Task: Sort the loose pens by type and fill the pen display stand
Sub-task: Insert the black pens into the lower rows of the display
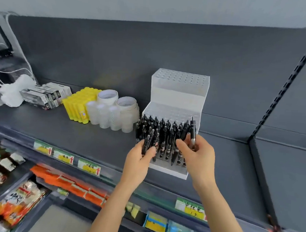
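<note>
My left hand (140, 155) grips a small bunch of black pens (149, 140) as a ready supply, close against the stand (179, 92) on the shelf (76, 129). My right hand (198, 154) pinches a single pen (192, 129) upright, tip down, seemingly so it can drop straight into a hole at the right end of the crowded front tier.

A yellow block of tubes (77, 105) stood on the dark shelf (75, 134). Clear tape rolls (116, 111) touched it at its three o'clock, and black-and-white boxes (44, 95) lay at its ten o'clock. Orange packets (69, 182) lay at its six o'clock.
</note>
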Demonstrator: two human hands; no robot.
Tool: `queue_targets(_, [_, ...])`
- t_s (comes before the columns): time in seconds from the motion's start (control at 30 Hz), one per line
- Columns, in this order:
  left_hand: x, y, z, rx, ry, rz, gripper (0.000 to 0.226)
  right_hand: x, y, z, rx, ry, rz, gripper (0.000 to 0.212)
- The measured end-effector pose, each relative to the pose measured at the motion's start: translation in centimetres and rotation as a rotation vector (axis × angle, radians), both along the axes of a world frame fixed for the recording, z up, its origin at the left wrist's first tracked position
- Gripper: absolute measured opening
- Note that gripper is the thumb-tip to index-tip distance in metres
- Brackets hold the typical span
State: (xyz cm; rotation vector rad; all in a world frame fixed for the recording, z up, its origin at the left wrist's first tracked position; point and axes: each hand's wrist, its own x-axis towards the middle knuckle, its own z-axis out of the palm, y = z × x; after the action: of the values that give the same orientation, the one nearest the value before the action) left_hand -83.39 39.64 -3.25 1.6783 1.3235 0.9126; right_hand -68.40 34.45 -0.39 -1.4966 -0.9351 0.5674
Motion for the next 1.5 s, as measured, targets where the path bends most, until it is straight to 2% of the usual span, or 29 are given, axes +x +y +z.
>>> queue_targets(0.13, [-1.8,2.1,-0.2,-0.014,-0.016,-0.117,0.057,-2.4,0.5,0.6,0.021,-0.097,-0.153,0.029])
queue_targets(0.43, [-3.5,3.1,-0.8,-0.071,-0.075,-0.247,0.06,-5.2,2.0,-0.3,-0.153,-0.209,-0.258,0.031])
queue_targets(0.5, [-3.9,3.0,-0.6,-0.066,-0.097,-0.251,0.049,-5.4,2.4,-0.4,-0.196,-0.24,-0.261,0.029])
queue_targets(0.6, [-4.3,2.7,-0.2,-0.039,-0.128,-0.25,0.019,-5.6,3.0,-0.6,-0.289,-0.277,-0.243,0.024])
queue_targets(0.7, [-4.5,2.7,0.0,-0.015,-0.146,-0.244,0.018,-5.7,3.3,-1.1,-0.337,-0.289,-0.236,0.031])
queue_targets(0.8, [-4.1,2.8,-0.2,-0.02,-0.18,-0.227,0.016,-5.6,3.3,-1.4,-0.334,-0.283,-0.233,0.033])
queue_targets(1.0, [-3.7,2.6,-0.3,-0.043,-0.196,-0.235,0.011,-5.6,2.9,-1.6,-0.292,-0.256,-0.203,0.021])
queue_targets(1.1, [-3.9,2.6,-0.1,-0.061,-0.206,-0.254,0.016,-5.5,2.1,-0.9,-0.223,-0.146,-0.17,0.026])
queue_targets(1.27, [-3.7,2.5,-0.1,-0.069,-0.208,-0.256,0.01,-4.3,1.4,0.4,-0.153,0.041,-0.133,0.027])
queue_targets(1.4, [-3.6,2.2,0.0,-0.079,-0.231,-0.264,0.01,-3.6,1.1,1.1,-0.06,0.034,-0.174,0.013])
queue_targets(1.5, [-3.7,2.0,-0.1,-0.08,-0.235,-0.27,0.012,-3.3,0.8,1.3,-0.058,-0.066,-0.229,0.015])
